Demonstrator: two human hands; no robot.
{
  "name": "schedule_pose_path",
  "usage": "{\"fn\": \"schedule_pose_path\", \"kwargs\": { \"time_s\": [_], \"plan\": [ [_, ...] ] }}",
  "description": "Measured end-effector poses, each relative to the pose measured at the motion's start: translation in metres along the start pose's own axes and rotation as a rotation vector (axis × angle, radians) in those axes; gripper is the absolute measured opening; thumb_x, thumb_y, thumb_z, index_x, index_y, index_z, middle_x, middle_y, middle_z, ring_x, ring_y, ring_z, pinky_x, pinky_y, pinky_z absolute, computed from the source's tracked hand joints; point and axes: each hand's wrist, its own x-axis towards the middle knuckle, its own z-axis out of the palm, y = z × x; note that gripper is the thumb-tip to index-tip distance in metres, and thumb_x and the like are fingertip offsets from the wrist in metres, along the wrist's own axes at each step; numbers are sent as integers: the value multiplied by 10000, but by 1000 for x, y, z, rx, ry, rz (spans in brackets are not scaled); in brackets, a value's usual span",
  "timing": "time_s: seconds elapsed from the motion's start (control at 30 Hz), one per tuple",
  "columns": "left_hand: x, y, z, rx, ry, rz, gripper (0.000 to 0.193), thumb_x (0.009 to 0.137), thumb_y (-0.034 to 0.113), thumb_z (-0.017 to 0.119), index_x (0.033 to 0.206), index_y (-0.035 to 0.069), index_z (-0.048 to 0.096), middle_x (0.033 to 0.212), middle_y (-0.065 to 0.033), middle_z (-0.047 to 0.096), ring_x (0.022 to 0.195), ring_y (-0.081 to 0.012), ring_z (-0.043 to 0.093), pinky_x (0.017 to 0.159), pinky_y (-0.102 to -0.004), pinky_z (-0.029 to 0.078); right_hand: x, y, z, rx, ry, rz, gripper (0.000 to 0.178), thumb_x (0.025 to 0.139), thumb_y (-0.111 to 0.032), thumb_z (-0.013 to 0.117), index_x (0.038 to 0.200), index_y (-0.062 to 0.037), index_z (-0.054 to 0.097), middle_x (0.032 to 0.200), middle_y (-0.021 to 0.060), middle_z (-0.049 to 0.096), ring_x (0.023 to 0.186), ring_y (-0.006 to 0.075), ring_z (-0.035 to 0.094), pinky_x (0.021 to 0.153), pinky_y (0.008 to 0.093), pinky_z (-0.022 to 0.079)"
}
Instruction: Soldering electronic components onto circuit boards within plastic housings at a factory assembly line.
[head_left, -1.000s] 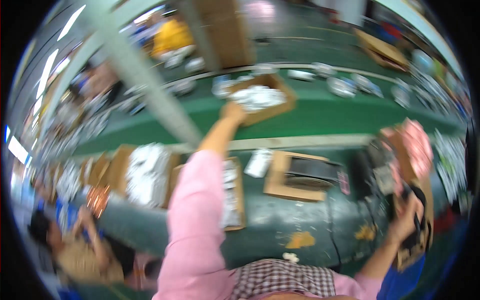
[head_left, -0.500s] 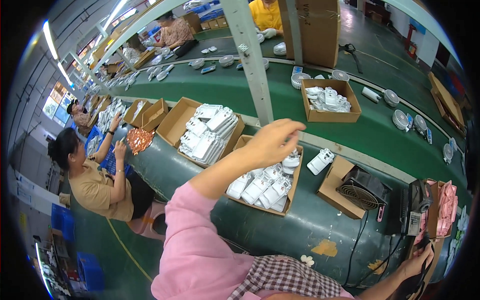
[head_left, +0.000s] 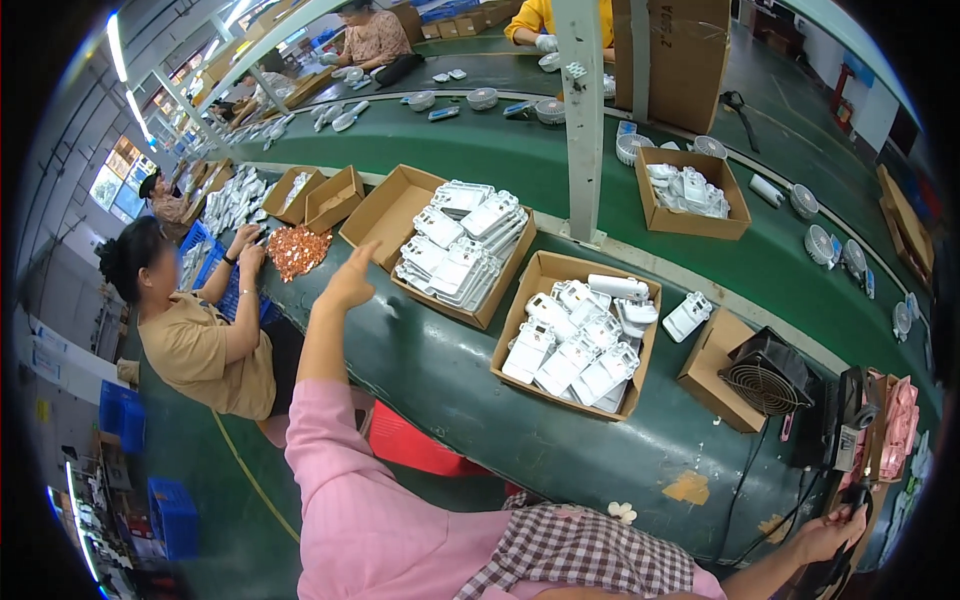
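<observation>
My left hand [head_left: 350, 278] hangs over the table at the near left side of a cardboard box [head_left: 392, 212] holding stacked white plastic housings [head_left: 462, 250]. Its fingers are stretched out and nothing shows in them. At the lower right, my right hand [head_left: 832, 532] is closed around a dark, elongated thing [head_left: 855, 497], whose kind I cannot make out. A second cardboard box [head_left: 510, 352] between my arms holds loosely heaped white housings [head_left: 580, 345]. One single white housing [head_left: 687, 316] lies on the table to the right of that box.
A small black fan [head_left: 765, 375] stands by a cardboard piece, with cables running down the table [head_left: 450, 385]. Pink parts [head_left: 900, 425] fill a box at far right. A co-worker [head_left: 215, 335] sits at left beside copper-coloured small parts [head_left: 298, 252]. Handheld fans [head_left: 820, 245] lie on the green conveyor.
My left hand has swung left and back, from above the heaped housings to beside the stacked ones. The right hand stays low at the right. The co-worker's hands have come together lower.
</observation>
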Motion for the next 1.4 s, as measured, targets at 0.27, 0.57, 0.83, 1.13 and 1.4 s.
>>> {"fn": "schedule_pose_path", "kwargs": {
  "time_s": [0.27, 0.57, 0.83, 1.13, 1.4],
  "plan": [
    [16, -14, 19, 132, 216, -156, 340, 792, 334, 678, 808, -4, 654, 808, -205, 635, 800, -387, 613, 708, -445, 489, -74, -20, 7, 36, -138, 145, 195, 948, -154, 507, 783, -56, 472, 611, 2, 396, 529, 52, 369, 459, 177, 251],
    [-76, 57, -15, 54, 949, 3, 187, 848, 161, 642, 785, -11, 608, 756, -166, 586, 673, -352, 566, 589, -402, 442, -96, -32, -54, 90, -268, 180, 124, 934, -140, 502, 875, -32, 507, 655, 13, 443, 554, 54, 401, 452, 164, 260],
    [-226, 210, -8, 11, 881, 681, 260, 707, -74, 626, 957, 0, 618, 848, -129, 627, 746, -302, 603, 688, -432, 453, -102, -43, -75, 100, -225, 227, 83, 896, -108, 552, 840, -77, 500, 713, -5, 460, 556, 44, 445, 434, 154, 317],
    [-291, 334, 68, -251, 149, 1223, 306, 629, -44, 615, 931, 4, 599, 787, -89, 564, 727, -281, 553, 665, -349, 485, -59, -71, -127, 247, -234, 149, 92, 896, -114, 553, 878, -47, 492, 647, 20, 487, 467, 61, 421, 421, 174, 342],
    [-281, 351, 115, -293, 144, 972, 482, 732, 4, 661, 1187, 32, 503, 1129, -174, 528, 996, -361, 524, 785, -381, 472, -56, -54, -147, 122, -420, 203, 119, 918, -146, 559, 893, -62, 478, 677, -3, 508, 514, 35, 448, 470, 176, 374]
  ]
}}
